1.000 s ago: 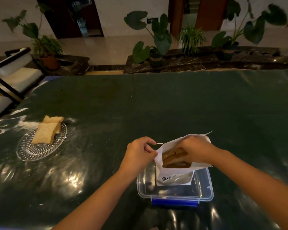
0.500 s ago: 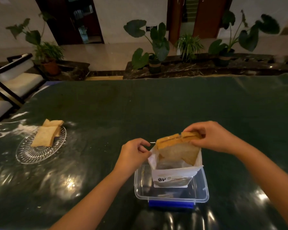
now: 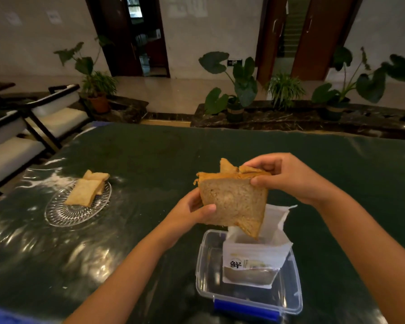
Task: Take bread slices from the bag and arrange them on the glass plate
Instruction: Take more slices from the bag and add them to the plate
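Place: a lobby or lounge.
Signs: potted plants (image 3: 237,90) beyond the fingers, cushioned chairs (image 3: 56,113) far left, wooden doors (image 3: 313,36), polished floor (image 3: 173,92).

- Brown bread slices (image 3: 233,202) are held upright between both hands.
- White bag (image 3: 255,256) stands open just below them.
- Glass plate (image 3: 56,215), two slices on it, sits well left.

Both bare forearms reach forward; the left hand (image 3: 192,208) pinches the bread (image 3: 234,202) at its left edge, the right hand (image 3: 288,177) grips its top.
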Motion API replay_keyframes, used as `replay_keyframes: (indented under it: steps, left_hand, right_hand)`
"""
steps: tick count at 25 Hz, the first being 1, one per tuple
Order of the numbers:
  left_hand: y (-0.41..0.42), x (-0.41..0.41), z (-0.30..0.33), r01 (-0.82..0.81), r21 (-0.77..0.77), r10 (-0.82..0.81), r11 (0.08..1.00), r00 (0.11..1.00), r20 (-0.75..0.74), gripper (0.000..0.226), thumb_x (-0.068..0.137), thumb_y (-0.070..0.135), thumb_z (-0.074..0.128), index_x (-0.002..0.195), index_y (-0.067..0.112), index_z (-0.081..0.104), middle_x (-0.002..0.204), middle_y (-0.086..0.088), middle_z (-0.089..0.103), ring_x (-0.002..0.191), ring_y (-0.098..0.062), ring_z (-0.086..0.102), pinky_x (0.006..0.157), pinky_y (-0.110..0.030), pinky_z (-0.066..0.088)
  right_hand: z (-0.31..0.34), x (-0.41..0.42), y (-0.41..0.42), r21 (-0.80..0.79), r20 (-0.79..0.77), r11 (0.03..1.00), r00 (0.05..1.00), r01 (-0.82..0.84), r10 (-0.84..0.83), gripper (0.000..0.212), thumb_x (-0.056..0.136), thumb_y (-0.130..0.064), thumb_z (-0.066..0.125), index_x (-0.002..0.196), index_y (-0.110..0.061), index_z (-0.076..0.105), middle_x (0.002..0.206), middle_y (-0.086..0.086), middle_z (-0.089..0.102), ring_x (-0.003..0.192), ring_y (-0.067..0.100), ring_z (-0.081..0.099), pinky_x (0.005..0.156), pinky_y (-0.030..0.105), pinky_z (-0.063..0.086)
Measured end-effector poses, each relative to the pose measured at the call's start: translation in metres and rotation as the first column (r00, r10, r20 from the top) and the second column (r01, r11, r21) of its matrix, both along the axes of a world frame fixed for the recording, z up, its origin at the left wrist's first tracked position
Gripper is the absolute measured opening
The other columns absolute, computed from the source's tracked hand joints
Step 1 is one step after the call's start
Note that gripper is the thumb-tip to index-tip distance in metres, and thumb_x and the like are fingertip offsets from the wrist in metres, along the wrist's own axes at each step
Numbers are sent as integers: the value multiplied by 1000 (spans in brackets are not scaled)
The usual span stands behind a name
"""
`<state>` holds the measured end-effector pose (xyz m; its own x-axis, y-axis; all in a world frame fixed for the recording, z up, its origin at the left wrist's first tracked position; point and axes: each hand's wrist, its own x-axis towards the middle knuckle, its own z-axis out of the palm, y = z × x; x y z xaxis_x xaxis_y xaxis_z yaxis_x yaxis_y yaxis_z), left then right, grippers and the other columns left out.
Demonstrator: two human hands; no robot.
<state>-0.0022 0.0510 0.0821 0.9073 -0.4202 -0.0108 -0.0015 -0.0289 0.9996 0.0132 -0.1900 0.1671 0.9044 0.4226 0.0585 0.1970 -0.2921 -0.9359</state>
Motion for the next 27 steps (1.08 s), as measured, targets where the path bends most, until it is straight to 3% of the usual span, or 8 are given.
replay_keyframes:
  steps: [2,4,7,9,13,17,22,27]
  left_hand:
    - [18,3,8,-56,-104,52,993,998,-44,46,66,47,68,111,48,56,112,16,67,107,-7,62,79,-25,54]
    - [40,5,13,-94,-181,80,979,993,-85,78,57,55,75,127,36,44,121,8,61,112,-14,59,87,-36,52]
    - [79,2,19,-24,-250,-19,968,986,-168,117,42,62,81,138,27,25,131,1,50,119,-20,53,99,-46,45]
    - [114,-2,21,5,-270,-65,963,975,-212,124,38,60,85,139,25,23,135,-4,45,122,-24,50,103,-48,42]
    - [195,-10,19,-52,-341,-35,939,969,-243,90,42,40,91,119,32,45,126,-1,55,112,-20,60,82,-37,56]
    - [283,-15,12,-162,-339,105,927,978,-180,60,67,18,80,116,36,53,113,3,70,109,-22,63,72,-35,58]
    - [370,-7,5,-335,-319,290,887,940,-182,43,69,15,71,105,35,60,101,2,74,98,-24,68,66,-32,59]
    - [417,11,-26,-377,-178,327,909,910,-255,41,79,9,66,110,32,55,106,-1,69,96,-24,69,68,-40,61]
  right_hand:
    - [11,6,20,15,10,999,999,-35,35,26,78,-7,66,96,-26,70,92,-3,74,91,12,68,70,20,56]
    - [22,12,47,-8,30,997,997,-73,73,26,78,-8,67,93,-29,70,91,-5,74,91,11,68,71,19,56]
    - [40,17,95,-67,44,986,987,-152,155,27,76,-9,69,91,-32,71,88,-12,74,87,6,68,68,13,52]
    - [51,19,133,-106,50,974,977,-199,205,27,76,-11,69,94,-32,71,90,-14,73,89,5,68,69,12,51]
    - [56,24,213,-134,55,971,977,-198,207,28,77,-15,70,98,-33,69,93,-12,73,90,5,67,71,15,52]
    - [37,32,306,-48,38,993,993,-107,108,34,75,-18,71,105,-34,66,87,-12,72,87,3,67,66,16,53]
    - [-13,36,400,386,-203,921,978,45,38,49,67,-28,73,114,-25,62,98,-5,74,96,14,68,70,24,57]
    - [-92,37,457,370,-381,902,922,225,-74,49,76,-16,70,121,-17,53,115,7,65,103,22,65,82,42,57]
